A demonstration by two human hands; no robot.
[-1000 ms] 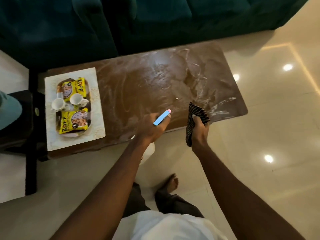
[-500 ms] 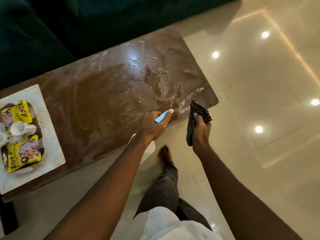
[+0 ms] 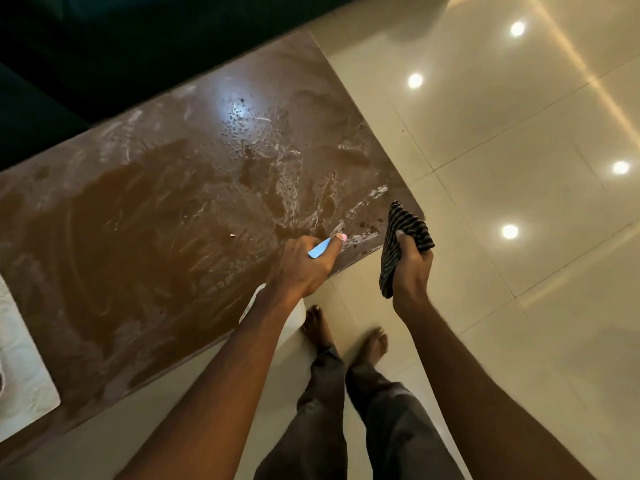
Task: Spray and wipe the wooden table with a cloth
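The brown wooden table [image 3: 145, 237] runs diagonally across the view, streaked with white smears and wet droplets near its right end. My left hand [image 3: 301, 268] is at the table's near edge, wrapped around a spray bottle [image 3: 320, 247] whose blue trigger and pink nozzle tip point at the tabletop; the white bottle body [image 3: 291, 320] hangs below my wrist. My right hand [image 3: 410, 268] holds a bunched dark striped cloth [image 3: 403, 233] just off the table's right corner, above the floor and apart from the wood.
A white tray mat [image 3: 24, 386] lies at the table's left end, mostly out of view. A dark green sofa [image 3: 121, 46] stands behind the table. Glossy beige floor tiles [image 3: 519, 202] spread to the right. My bare feet [image 3: 346, 337] stand beside the table's near edge.
The view has shifted right along the table, so the tray with cups and packets has slid almost out of view. Both hands keep their grips. More droplets show on the right end.
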